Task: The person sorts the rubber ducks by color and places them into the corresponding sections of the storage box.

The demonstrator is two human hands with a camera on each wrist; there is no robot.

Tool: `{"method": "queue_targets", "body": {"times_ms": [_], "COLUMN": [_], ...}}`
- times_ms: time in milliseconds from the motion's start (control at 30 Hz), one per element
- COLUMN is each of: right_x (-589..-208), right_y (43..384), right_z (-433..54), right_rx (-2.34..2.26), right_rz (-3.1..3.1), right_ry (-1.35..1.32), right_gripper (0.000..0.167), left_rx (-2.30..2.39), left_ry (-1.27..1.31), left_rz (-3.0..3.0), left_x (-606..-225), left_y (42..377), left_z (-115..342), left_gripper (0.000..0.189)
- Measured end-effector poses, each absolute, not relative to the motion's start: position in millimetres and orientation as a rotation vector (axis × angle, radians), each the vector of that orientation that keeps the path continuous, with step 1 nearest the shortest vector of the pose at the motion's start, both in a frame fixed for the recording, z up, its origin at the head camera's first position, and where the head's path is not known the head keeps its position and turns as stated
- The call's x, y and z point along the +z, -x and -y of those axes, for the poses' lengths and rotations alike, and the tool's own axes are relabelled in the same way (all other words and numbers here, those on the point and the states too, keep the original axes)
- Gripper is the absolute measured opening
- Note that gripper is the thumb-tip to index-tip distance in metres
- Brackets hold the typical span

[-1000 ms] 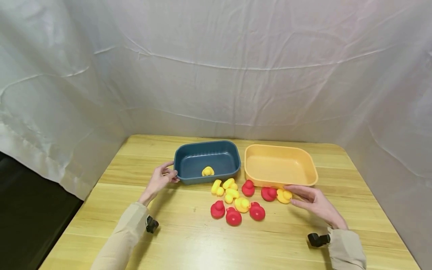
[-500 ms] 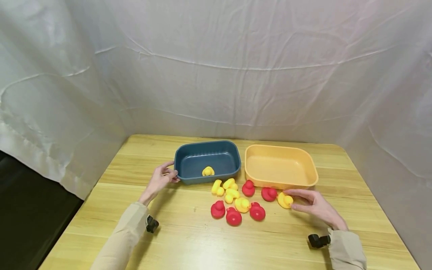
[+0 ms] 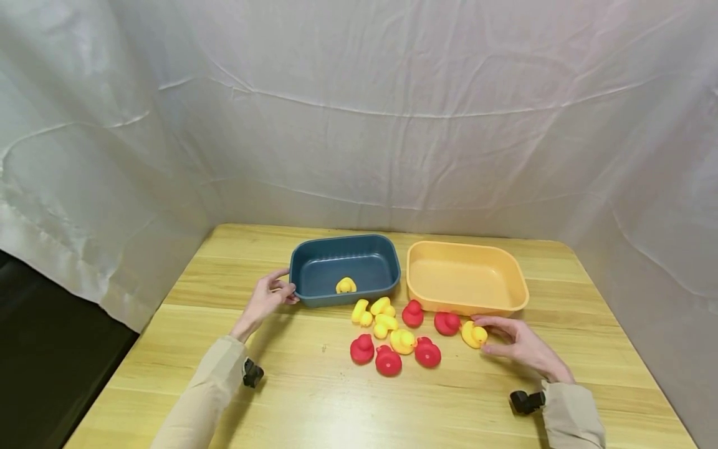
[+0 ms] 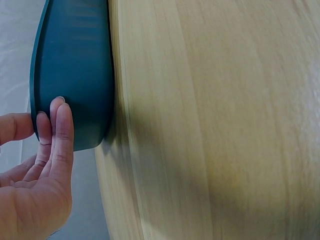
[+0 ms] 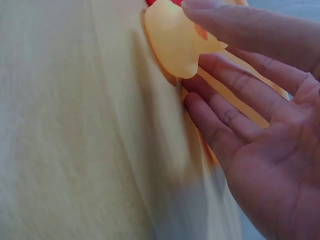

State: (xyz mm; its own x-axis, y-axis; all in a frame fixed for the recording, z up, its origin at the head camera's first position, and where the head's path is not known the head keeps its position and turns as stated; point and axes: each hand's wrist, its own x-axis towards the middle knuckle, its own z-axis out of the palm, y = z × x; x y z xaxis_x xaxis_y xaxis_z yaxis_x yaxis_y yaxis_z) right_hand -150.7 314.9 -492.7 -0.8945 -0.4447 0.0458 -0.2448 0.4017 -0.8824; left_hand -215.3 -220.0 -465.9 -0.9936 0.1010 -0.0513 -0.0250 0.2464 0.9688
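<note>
Duck (image 3: 475, 335), yellow, pinched between thumb and finger by right-hand grip (image 3: 527, 348) at near side of orange tray (image 3: 465, 277), just right of a red duck (image 3: 447, 323). Blue tray (image 3: 336, 265), left of the orange one, touched at its left end by left-hand grip (image 3: 266, 299), fingers extended; smaller-looking yellow duck (image 3: 346, 285) contained inside.

Out from the right hand (image 3: 524, 349), the yellow duck (image 3: 474, 335) at its fingertips obstructs nine to ten o'clock (a red duck (image 3: 447, 323) backs it closely), and the orange tray (image 3: 465, 284) bars eleven. Tabletop (image 3: 586, 318) leaves passage at two and eight.
</note>
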Motion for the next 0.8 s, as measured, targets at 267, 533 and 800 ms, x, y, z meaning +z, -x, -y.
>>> {"method": "queue_targets", "body": {"times_ms": [267, 533, 800], "right_x": [-495.9, -495.4, -492.1], "right_y": [153.0, 153.7, 153.2], "right_z": [-315.6, -314.2, -312.5], "right_rx": [-1.58, -1.532, -1.48], "right_rz": [-2.366, -2.406, -2.462], "right_ry": [0.677, 0.651, 0.62], "right_gripper": [0.04, 0.039, 0.039], "left_rx": [1.872, 1.863, 1.861], "left_ry": [-0.091, -0.088, -0.084], "left_rz": [-2.387, -2.394, -2.396], "left_x": [-464.7, -464.2, -465.7], "left_y": [214.0, 214.1, 215.0], "left_z": [220.5, 220.8, 220.4], "left_gripper": [0.057, 0.056, 0.057]}}
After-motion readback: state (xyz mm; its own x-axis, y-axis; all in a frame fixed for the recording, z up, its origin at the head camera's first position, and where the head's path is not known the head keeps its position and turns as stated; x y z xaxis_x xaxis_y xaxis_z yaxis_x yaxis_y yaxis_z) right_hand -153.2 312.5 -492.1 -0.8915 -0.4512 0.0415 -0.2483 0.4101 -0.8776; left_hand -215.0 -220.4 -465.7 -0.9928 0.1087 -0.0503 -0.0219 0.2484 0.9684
